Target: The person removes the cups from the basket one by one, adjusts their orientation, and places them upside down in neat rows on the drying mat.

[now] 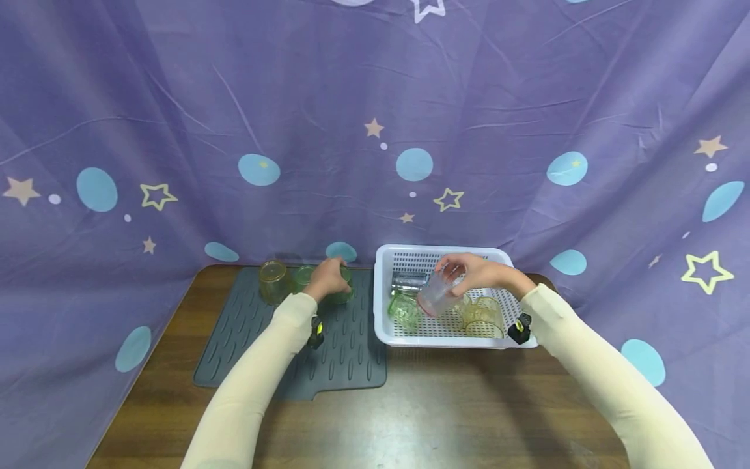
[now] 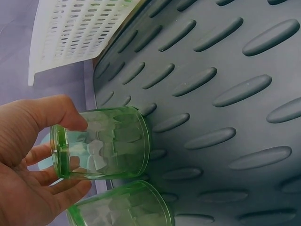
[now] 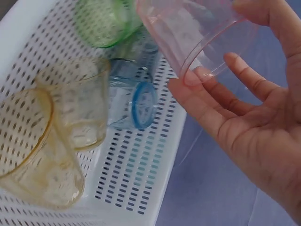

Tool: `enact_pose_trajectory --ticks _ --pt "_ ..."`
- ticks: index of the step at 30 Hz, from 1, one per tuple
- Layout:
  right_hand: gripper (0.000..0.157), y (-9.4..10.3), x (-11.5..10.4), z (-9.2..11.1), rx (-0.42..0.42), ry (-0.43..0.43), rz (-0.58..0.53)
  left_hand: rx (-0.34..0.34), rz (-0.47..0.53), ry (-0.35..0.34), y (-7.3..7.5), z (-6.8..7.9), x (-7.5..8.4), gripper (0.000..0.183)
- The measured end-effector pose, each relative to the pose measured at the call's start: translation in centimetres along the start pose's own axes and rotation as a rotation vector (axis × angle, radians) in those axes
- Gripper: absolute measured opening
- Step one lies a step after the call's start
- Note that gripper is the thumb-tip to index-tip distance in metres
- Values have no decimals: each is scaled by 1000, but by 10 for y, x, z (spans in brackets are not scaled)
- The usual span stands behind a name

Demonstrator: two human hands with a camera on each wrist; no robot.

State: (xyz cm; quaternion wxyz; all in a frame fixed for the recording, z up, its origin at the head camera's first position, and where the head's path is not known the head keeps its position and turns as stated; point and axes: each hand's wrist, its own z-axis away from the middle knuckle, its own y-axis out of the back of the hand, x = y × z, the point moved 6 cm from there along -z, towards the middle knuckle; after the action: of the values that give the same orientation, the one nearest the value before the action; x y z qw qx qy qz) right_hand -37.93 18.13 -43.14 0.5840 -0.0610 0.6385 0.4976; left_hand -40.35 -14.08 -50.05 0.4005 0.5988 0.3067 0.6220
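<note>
On the dark drying mat (image 1: 351, 339), my left hand (image 1: 328, 279) grips a green glass (image 2: 106, 143) by its upper end, thumb on one side and fingers on the other. The glass stands on the mat. Right beside it is a second green glass (image 2: 124, 207), and an amber glass (image 1: 273, 283) stands farther left. Over the white basket (image 1: 381, 326), my right hand (image 1: 473, 273) holds a tilted clear pink glass (image 3: 188, 37) at its rim between thumb and fingertips.
Inside the basket lie yellow glasses (image 3: 42, 165), a blue glass (image 3: 134, 103) and a green glass (image 3: 101, 23). A purple patterned curtain (image 1: 328, 195) hangs behind. The wooden table (image 1: 433, 417) extends in front of the mat and basket.
</note>
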Motion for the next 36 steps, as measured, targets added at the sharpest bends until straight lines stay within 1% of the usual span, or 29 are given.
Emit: enact_pose_trajectory --ticks 7,10,15,18,21,27,31,35,36 --pt "57 15 -7 5 107 43 -283 -11 2 -10 -1 -1 -2 70" --pt "53 19 -10 8 149 73 -410 -13 6 -19 -2 -1 -2 70" --pt "42 22 -16 10 189 144 -595 -9 8 -31 -2 0 -1 70" --pt "38 22 -21 10 197 189 -700 -4 7 -37 -1 1 -1 71" --pt "37 22 -27 11 198 234 -772 -13 13 -43 -2 1 0 74" --pt "38 25 -39 12 186 328 -869 -21 46 -61 -1 2 2 80" --pt "37 27 -42 12 181 364 -925 -5 65 -72 0 1 5 78" --pt "37 29 -44 11 186 389 -958 43 95 -96 3 -2 9 75" --pt "38 29 -45 12 190 392 -966 51 118 -105 4 -2 11 75"
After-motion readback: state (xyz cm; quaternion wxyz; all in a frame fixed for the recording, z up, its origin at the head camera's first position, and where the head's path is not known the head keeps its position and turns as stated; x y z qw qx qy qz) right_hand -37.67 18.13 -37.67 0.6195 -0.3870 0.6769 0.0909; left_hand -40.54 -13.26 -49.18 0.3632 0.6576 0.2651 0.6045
